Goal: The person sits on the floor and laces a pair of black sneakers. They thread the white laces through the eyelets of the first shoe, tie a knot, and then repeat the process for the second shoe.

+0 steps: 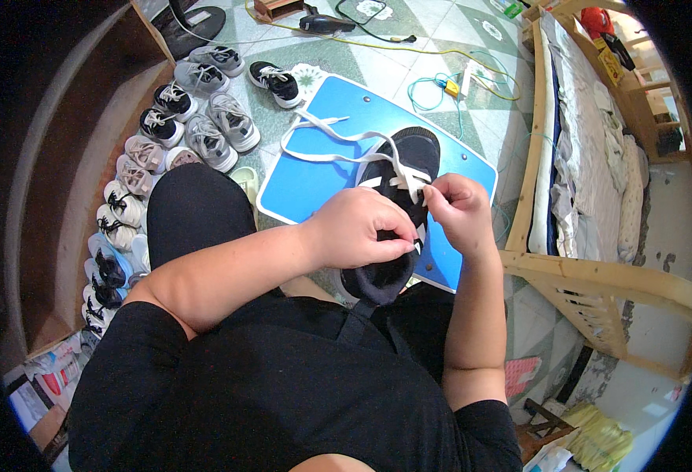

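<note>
A black sneaker (pixel 414 147) with white trim lies on a small blue board (pixel 316 189) with a white edge, its toe pointing away from me. White flat lace (pixel 346 158) crosses the lower eyelets, and one long end loops out over the board to the left. My right hand (pixel 461 212) pinches lace at the shoe's right eyelet row between thumb and forefinger. My left hand (pixel 369 227) is over the shoe's upper opening, its thumb and forefinger closed at a small white tip near the right edge; whether that is lace is unclear.
Rows of sneakers (pixel 207 138) stand on the floor at left, beside a brown wooden cabinet (pixel 86 147). A black-and-white shoe (pixel 275 82) sits beyond the board. Cables and a hair dryer (pixel 325 23) lie farther off. A wooden bed frame (pixel 529 177) is at right.
</note>
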The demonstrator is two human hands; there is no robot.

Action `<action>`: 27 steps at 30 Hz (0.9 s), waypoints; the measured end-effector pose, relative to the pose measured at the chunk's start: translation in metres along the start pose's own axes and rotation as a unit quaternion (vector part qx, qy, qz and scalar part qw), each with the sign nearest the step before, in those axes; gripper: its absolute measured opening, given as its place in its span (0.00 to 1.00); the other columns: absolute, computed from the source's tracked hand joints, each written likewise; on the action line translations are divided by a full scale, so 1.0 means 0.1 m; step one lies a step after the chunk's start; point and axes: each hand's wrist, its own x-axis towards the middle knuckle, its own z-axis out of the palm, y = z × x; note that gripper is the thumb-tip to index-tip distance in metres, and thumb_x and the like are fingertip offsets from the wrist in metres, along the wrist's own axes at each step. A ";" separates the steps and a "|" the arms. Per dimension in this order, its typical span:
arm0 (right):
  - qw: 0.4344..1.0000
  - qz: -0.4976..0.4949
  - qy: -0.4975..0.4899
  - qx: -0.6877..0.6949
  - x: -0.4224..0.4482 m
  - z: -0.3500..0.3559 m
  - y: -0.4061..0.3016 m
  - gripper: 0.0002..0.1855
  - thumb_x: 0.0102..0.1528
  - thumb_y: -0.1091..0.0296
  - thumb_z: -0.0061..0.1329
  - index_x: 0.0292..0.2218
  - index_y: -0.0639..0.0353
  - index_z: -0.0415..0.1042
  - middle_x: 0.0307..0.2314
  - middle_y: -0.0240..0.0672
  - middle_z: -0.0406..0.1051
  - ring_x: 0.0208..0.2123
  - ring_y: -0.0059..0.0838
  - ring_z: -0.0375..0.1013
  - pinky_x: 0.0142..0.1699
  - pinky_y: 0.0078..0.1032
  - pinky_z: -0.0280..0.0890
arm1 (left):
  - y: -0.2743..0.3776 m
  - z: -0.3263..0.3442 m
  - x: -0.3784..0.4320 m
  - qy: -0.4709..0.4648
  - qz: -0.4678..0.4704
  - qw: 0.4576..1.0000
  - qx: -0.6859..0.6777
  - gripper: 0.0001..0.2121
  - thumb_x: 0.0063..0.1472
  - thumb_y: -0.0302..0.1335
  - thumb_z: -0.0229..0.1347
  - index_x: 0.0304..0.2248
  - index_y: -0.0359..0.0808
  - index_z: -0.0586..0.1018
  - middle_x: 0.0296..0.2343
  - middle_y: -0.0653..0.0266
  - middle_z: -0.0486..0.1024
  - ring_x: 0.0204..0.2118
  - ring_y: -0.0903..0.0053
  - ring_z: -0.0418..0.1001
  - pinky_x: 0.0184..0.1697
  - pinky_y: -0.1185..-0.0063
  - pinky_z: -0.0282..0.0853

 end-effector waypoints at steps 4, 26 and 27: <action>0.992 0.084 -0.001 0.096 -0.05 0.02 -0.05 0.10 0.50 0.70 0.51 0.20 0.64 0.68 0.14 0.21 0.62 0.18 0.10 0.56 0.20 0.14 0.51 | 0.02 -0.01 0.00 -0.011 0.003 1.000 0.010 0.05 0.48 0.28 0.58 0.24 0.36 0.79 0.27 0.64 0.78 0.30 0.71 0.76 0.35 0.77 0.69; 0.949 0.210 -0.057 0.228 -0.02 -0.05 -0.20 0.14 0.54 0.61 0.45 0.22 0.59 0.68 0.14 0.23 0.62 0.15 0.14 0.57 0.19 0.13 0.50 | -0.06 0.04 0.07 -0.022 -0.074 0.997 0.020 0.09 0.48 0.37 0.57 0.24 0.40 0.80 0.23 0.62 0.76 0.27 0.67 0.74 0.31 0.75 0.68; 0.970 0.194 -0.025 0.144 -0.03 -0.03 -0.25 0.14 0.54 0.60 0.46 0.22 0.60 0.68 0.14 0.24 0.62 0.15 0.14 0.58 0.19 0.14 0.51 | -0.08 0.05 0.07 -0.020 -0.069 0.997 0.016 0.09 0.48 0.37 0.57 0.24 0.40 0.80 0.23 0.62 0.76 0.27 0.67 0.74 0.31 0.75 0.68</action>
